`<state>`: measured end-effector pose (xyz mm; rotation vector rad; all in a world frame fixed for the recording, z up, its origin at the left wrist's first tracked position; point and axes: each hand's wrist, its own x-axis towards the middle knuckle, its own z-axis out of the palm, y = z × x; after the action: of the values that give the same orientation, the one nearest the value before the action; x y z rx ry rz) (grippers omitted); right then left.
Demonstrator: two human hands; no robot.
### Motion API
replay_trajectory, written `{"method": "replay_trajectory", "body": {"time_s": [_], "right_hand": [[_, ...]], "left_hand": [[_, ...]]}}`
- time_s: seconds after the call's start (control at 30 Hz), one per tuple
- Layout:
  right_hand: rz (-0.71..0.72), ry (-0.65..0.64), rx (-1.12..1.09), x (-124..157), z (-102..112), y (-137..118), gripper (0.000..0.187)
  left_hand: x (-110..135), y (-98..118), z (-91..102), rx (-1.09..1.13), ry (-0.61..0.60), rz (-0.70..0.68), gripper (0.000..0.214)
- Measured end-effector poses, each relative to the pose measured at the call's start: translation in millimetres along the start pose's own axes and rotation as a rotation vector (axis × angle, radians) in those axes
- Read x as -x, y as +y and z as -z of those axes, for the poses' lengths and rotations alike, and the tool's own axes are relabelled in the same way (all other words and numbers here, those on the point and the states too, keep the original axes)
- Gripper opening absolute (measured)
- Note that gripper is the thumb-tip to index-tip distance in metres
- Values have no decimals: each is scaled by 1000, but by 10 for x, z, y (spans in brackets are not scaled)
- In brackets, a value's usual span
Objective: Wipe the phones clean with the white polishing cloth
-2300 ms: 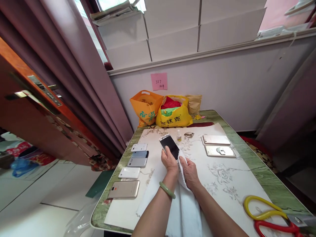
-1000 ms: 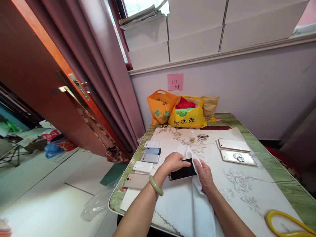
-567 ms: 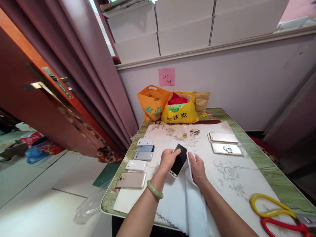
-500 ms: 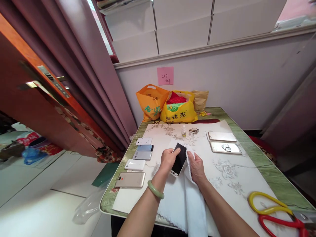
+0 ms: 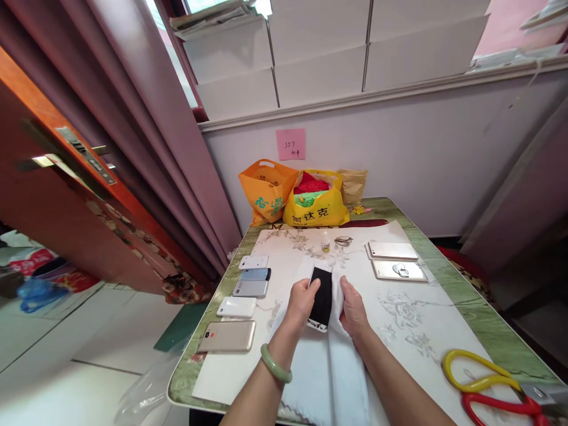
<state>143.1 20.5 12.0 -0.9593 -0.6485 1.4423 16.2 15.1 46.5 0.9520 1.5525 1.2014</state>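
My left hand (image 5: 303, 300) grips a white-framed smartphone (image 5: 321, 297) by its left side, the thumb lying on the black screen. The phone is tilted and held above the table. My right hand (image 5: 354, 305) is closed on a pale blue-white cloth (image 5: 348, 367), just right of the phone. The cloth hangs down over the table's front edge, and part of it lies behind the phone. A green bangle (image 5: 276, 364) circles my left wrist.
Several phones, among them a gold one (image 5: 228, 336), lie in a column at left. Two more phones (image 5: 394, 251) lie at right. Scissors (image 5: 488, 384) rest at the front right. A small bottle (image 5: 325, 241), eyeglasses (image 5: 343, 241) and a yellow bag (image 5: 316, 204) stand farther back.
The phone has turned more upright in my left hand, and the cloth in my right hand has come a little away from its right edge. The view has shifted slightly.
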Motion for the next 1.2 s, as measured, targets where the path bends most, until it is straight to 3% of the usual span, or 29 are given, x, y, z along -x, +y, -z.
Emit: {"method": "replay_trajectory", "body": {"time_s": [0.1,0.27,0.4,0.53,0.63,0.77,0.83,0.93,1.03,1.2], "right_hand": [[-94,-54,-68,30,-27,-2,49],[-32,-46,22,36,-30,24,48],[29,-153,92,40,-29,62,45],[-12,-240,82,55,-15,92,45],[-55,-244,31,61,-12,88,44],[-94,-264,-26,68,-20,63,45],[-70,-290,6,71,-23,60,44],[-29,-239,80,70,-27,66,45],[-24,-117,42,56,-22,66,47],[-3,156,17,-11,97,-34,52]], "left_hand": [[36,-68,-135,30,22,-19,44],[3,-4,-302,113,223,-112,45],[-89,114,-323,252,346,-125,44],[-146,175,-283,409,439,-72,39],[-102,206,-236,541,314,-62,39],[-4,223,-172,630,-90,-6,45],[15,203,-160,688,-210,44,47],[6,148,-140,877,-270,93,48],[-5,79,-43,1037,-236,124,43],[70,-112,207,1085,-266,239,50]]}}
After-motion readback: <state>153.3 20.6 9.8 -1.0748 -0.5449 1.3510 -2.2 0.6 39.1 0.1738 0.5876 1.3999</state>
